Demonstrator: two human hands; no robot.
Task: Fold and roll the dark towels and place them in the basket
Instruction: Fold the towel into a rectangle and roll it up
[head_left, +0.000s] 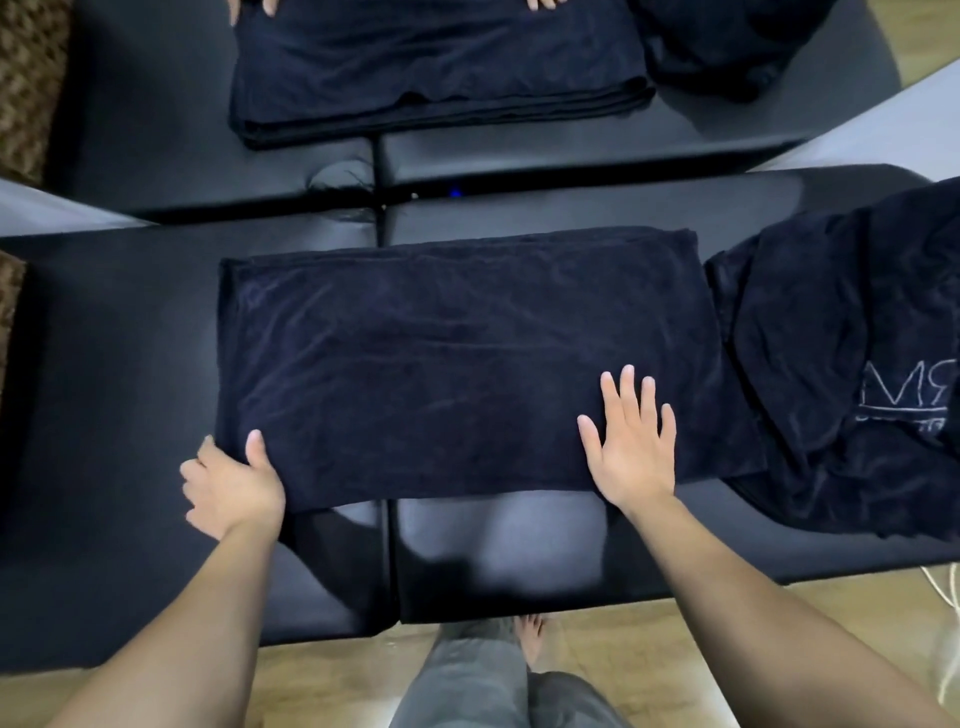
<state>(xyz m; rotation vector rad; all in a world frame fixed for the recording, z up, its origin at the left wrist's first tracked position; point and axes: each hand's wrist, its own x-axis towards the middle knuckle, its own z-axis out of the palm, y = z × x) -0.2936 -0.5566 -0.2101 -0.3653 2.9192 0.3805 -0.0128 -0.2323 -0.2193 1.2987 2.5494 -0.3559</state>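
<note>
Head view: folding step under way, by my reading. The towel is lying flat on the table. The left hand is pinching the towel's near left corner; the right hand is pressing flat, fingers spread, on its near right part. Next likely calls for another fold before rolling. No basket in sight.

Bare black table lies left of the folded towel, and a bare strip runs along the near edge under the wrists. To the right, a heap of dark towels touches the folded one, blocking that side. Beyond, a mirror stands at the table's far edge.
</note>
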